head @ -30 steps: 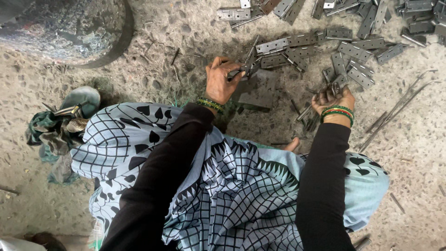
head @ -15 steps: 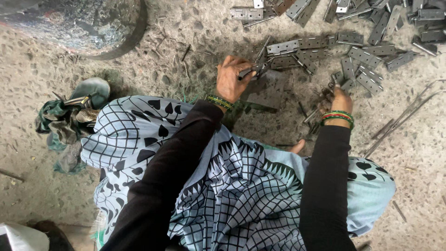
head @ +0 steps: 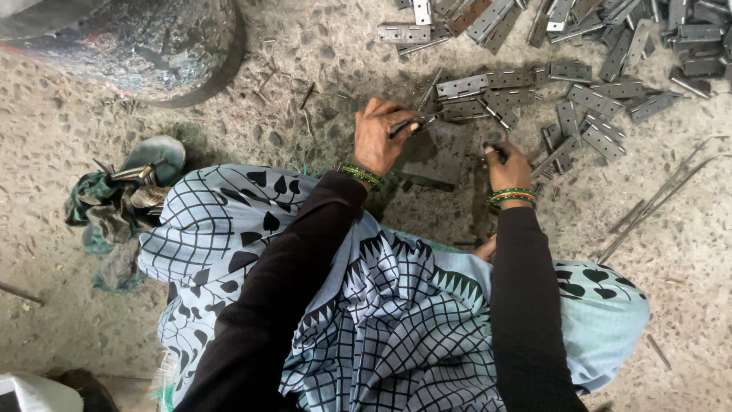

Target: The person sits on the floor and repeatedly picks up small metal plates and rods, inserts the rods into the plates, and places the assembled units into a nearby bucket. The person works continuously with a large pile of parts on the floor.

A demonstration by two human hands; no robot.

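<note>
The left hand (head: 379,137) has its grip closed around a thin dark metal piece (head: 404,126) (its exact kind is hard to tell), held over a flat grey metal plate (head: 438,152) lying on the concrete floor (head: 305,91). The right hand (head: 507,168) curls beside the plate's right edge, its grip closed on something small and dark that cannot be made out. Metal hinges (head: 579,99) lie scattered just beyond both hands, and long thin rods (head: 663,191) lie to the right.
</note>
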